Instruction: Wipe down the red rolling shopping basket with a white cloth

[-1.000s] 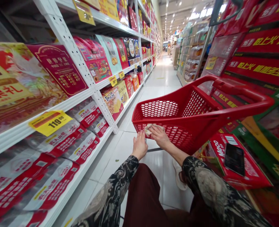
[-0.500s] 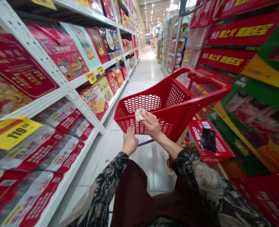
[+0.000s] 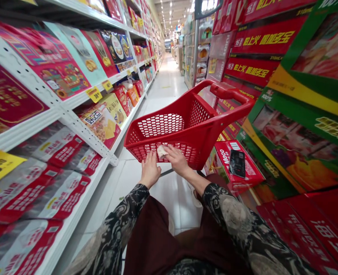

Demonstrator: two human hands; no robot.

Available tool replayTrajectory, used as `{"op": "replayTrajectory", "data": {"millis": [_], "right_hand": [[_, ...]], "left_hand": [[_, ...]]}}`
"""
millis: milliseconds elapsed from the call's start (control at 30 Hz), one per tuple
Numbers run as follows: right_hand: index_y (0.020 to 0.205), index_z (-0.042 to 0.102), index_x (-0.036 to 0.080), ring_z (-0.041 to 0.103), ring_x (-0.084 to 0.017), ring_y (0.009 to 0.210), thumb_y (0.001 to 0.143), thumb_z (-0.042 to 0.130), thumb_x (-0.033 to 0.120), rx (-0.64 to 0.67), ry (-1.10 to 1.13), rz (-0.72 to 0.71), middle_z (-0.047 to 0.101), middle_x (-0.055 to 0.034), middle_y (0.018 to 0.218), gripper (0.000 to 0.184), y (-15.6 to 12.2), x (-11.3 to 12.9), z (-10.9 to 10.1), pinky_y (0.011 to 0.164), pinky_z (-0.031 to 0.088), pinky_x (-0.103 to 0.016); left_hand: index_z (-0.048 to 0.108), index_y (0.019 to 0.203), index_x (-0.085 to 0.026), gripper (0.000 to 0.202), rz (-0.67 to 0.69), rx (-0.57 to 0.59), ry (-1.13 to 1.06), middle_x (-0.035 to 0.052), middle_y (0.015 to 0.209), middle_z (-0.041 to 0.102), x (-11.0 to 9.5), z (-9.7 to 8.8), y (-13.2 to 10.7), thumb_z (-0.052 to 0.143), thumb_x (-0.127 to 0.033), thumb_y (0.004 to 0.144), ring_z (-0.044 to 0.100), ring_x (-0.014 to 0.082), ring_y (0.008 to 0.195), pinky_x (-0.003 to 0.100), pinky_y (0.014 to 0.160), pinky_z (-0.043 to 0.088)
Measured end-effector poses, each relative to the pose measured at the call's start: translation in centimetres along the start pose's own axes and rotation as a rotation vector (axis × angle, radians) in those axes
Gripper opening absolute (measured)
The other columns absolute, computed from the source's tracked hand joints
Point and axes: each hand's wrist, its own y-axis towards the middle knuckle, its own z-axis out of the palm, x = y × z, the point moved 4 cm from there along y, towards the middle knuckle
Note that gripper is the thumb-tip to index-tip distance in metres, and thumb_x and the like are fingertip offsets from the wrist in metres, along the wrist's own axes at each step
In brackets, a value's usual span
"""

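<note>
A red mesh shopping basket on a trolley frame (image 3: 160, 126) stands right in front of me, with its long red handle (image 3: 228, 91) reaching up to the right. My left hand (image 3: 150, 170) rests with its fingers against the basket's near lower wall. My right hand (image 3: 177, 160) presses a small crumpled white tissue (image 3: 162, 152) to the same mesh wall. Past the basket's right side, a black smartphone (image 3: 236, 163) lies on a red Meco box (image 3: 224, 156).
White metal shelving (image 3: 80, 130) lines the left side, holding boxed gift packs and yellow price tags. Stacked red and green cartons (image 3: 297, 126) form a wall on the right. A white tiled aisle floor (image 3: 169, 91) runs ahead between them.
The whole view has swung, and the basket now sits further left and looks smaller. My hands have drawn closer together, and the tissue has shifted along the mesh towards my left hand.
</note>
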Motion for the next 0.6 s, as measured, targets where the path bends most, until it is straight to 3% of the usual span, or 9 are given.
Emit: {"op": "replayTrajectory", "data": {"millis": [100,167,267,433,500,600], "right_hand": [[0.109,0.061,0.02,0.024,-0.017,0.134,0.092,0.036,0.017,-0.156,0.001,0.053,0.048,-0.0034,0.133,0.031,2.2,-0.8,-3.2,0.109,0.028,-0.04],[0.11,0.061,0.02,0.023,-0.017,0.134,0.092,0.034,0.018,-0.178,0.001,0.05,0.048,-0.0031,0.133,0.032,3.0,-1.3,-3.8,0.11,0.027,-0.04],[0.108,0.061,0.019,0.026,-0.017,0.133,0.092,0.036,0.018,-0.119,0.0,0.012,0.05,-0.0044,0.131,0.03,2.1,-1.8,-2.2,0.109,0.029,-0.04],[0.101,0.064,0.017,0.035,-0.021,0.129,0.089,0.044,0.016,0.055,-0.02,-0.005,0.056,-0.0083,0.124,0.023,-2.5,-2.1,1.8,0.102,0.037,-0.044],[0.1,0.064,0.017,0.037,-0.021,0.127,0.088,0.044,0.015,0.082,-0.023,0.009,0.057,-0.0082,0.123,0.024,-3.4,-2.0,1.7,0.1,0.04,-0.043],[0.105,0.063,0.019,0.032,-0.019,0.13,0.09,0.04,0.015,-0.046,-0.025,0.064,0.053,-0.0061,0.128,0.027,-2.7,-2.0,-1.1,0.102,0.038,-0.041]], "left_hand": [[0.023,0.137,-0.012,0.07,0.012,-0.021,-0.015,0.0155,0.146,0.026,-0.7,0.1,0.4,0.046,-0.014,0.071,0.022,0.0256,0.135,0.049,0.107,0.024],[0.023,0.137,-0.012,0.07,0.026,-0.016,-0.027,0.0156,0.145,0.026,-1.4,0.3,0.6,0.046,-0.014,0.07,0.022,0.0257,0.135,0.049,0.106,0.025],[0.024,0.137,-0.011,0.07,0.046,-0.001,-0.033,0.0156,0.145,0.027,-2.3,0.4,0.5,0.046,-0.013,0.07,0.022,0.0261,0.134,0.05,0.106,0.025],[0.024,0.136,-0.009,0.07,0.064,0.023,-0.013,0.0154,0.146,0.025,-2.7,0.5,0.1,0.045,-0.013,0.07,0.022,0.0263,0.135,0.049,0.106,0.024],[0.024,0.137,-0.01,0.07,0.068,0.023,-0.009,0.0156,0.146,0.026,-2.6,0.5,0.0,0.045,-0.013,0.07,0.022,0.0263,0.134,0.049,0.106,0.024],[0.025,0.136,-0.011,0.07,0.056,0.017,-0.016,0.0159,0.145,0.026,-2.7,0.5,0.2,0.046,-0.013,0.07,0.022,0.0266,0.134,0.049,0.106,0.023]]}}
